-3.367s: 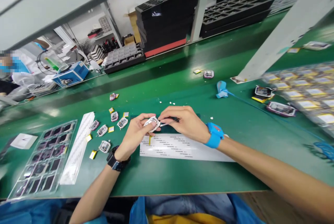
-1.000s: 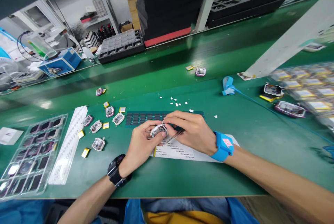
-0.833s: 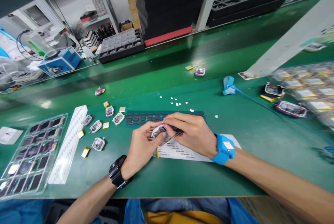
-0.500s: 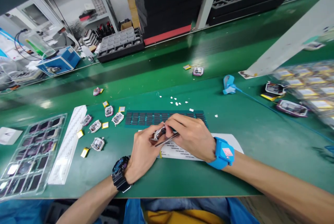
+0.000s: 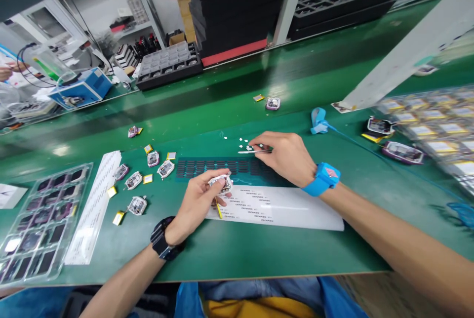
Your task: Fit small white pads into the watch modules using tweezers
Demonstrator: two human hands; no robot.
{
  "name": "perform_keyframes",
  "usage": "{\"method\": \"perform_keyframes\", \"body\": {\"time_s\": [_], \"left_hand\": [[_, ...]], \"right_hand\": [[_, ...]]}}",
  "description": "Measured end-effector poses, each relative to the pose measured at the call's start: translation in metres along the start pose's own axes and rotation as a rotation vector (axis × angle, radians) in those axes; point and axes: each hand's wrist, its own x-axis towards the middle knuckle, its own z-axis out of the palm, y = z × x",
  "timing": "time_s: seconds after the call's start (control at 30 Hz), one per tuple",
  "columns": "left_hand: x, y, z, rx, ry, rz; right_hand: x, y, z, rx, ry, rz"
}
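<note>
My left hand (image 5: 194,200) has its fingers snug around a little white-rimmed case (image 5: 225,179), above the left end of the white sheet (image 5: 285,207) on the table (image 5: 237,254). My right hand (image 5: 291,157) pinches a thin shiny stick (image 5: 245,152) near some tiny white bits (image 5: 241,146) (so small!). I guess this is the small-bits step, and the next move calls for a soft, steady pinch.

L hand (image 5: 194,197) curled, R hand (image 5: 288,157) pinched

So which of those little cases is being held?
The white-rimmed case in the left hand; the other loose cases lie around the green bench.
</note>
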Motion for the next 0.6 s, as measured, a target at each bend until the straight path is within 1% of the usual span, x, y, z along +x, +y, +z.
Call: {"method": "perform_keyframes", "body": {"time_s": [0.07, 0.17, 0.23, 0.37, 0.43, 0.5, 0.6], "left_hand": [[0.001, 0.002, -0.001, -0.062, -0.011, -0.032], [0.001, 0.004, -0.002, -0.149, -0.054, -0.055], [0.000, 0.005, -0.002, -0.179, -0.100, -0.050], [-0.003, 0.006, -0.003, -0.135, -0.180, -0.046], [-0.003, 0.005, -0.003, -0.111, -0.189, -0.033], [-0.003, 0.003, -0.002, -0.097, -0.167, 0.011], [-0.003, -0.001, -0.001, -0.044, -0.088, 0.095]], "right_hand": [[-0.003, -0.015, -0.004, 0.122, 0.017, -0.080], [-0.008, -0.036, -0.006, 0.328, -0.003, -0.245], [-0.012, -0.044, -0.004, 0.378, -0.002, -0.324], [-0.016, -0.043, -0.001, 0.312, 0.033, -0.414], [-0.017, -0.042, -0.001, 0.250, 0.050, -0.437], [-0.018, -0.042, 0.000, 0.193, 0.069, -0.444], [-0.021, -0.045, 0.003, 0.184, 0.100, -0.418]]}}
